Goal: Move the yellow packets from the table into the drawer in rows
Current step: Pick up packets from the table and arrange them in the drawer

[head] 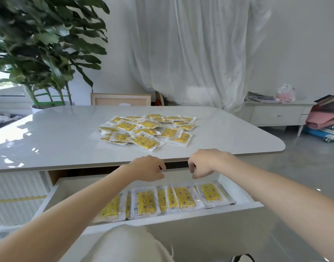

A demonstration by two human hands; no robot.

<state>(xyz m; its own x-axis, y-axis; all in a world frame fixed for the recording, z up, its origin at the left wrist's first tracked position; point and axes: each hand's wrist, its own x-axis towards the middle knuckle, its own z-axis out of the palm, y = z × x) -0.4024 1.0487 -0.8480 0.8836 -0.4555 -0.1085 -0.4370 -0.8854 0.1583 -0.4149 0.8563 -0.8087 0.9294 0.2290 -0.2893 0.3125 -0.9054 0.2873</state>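
A loose pile of yellow packets (146, 129) in clear wrappers lies in the middle of the white table (58, 140). Below the table's front edge an open white drawer (181, 214) holds a row of several yellow packets (178, 199) laid side by side. My left hand (147, 168) and my right hand (206, 163) hover over the back of the drawer, just under the table edge. Both hands have their fingers curled downward and apart, with nothing in them. My left forearm hides the left end of the row.
A large potted plant (45, 50) stands behind the table at the left. A chair back (120, 99) shows at the far edge. A low white sideboard (277, 112) and a blue suitcase (326, 131) with pink cloth stand at the right. White curtains hang behind.
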